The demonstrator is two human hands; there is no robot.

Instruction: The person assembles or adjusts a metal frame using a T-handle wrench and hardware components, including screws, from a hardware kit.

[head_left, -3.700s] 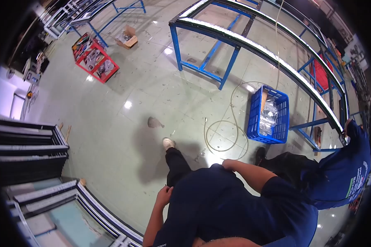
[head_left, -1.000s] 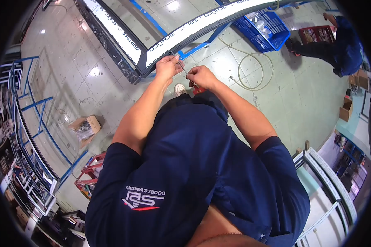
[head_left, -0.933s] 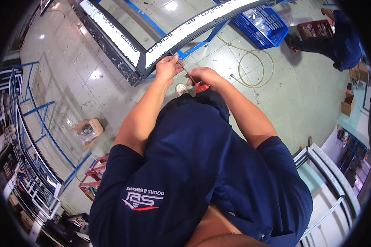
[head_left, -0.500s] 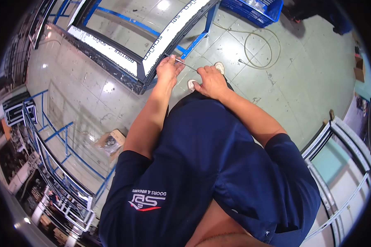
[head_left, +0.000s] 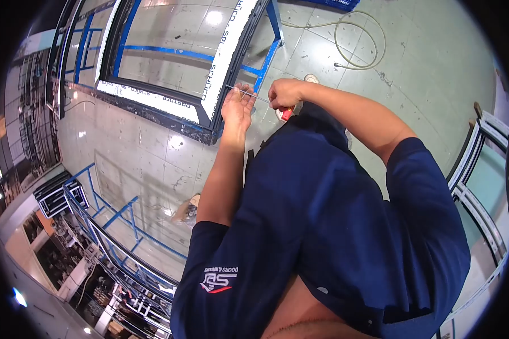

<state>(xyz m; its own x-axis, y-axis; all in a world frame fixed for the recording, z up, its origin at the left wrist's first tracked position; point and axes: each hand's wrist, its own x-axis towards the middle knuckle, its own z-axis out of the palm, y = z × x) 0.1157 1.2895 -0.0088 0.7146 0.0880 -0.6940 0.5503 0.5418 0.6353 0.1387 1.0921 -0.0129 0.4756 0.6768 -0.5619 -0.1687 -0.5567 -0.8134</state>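
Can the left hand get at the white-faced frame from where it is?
Probably yes: the left hand, at a thin metal rod, is right beside the frame, with nothing visibly blocking the way.

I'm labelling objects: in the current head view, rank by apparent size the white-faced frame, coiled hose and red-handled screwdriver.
1. White-faced frame, cut off above
2. Coiled hose
3. Red-handled screwdriver, partly hidden

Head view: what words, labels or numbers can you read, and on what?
"SCHÜCO - SPI": right white strip on the black frame
"SCHÜCO": also on the lower white strip
"PARTNER": lower white strip
"DOORS & WINDOWS": shirt
"SPI", seemingly: stylised shirt logo
Handwritten mark, lower strip: unreadable
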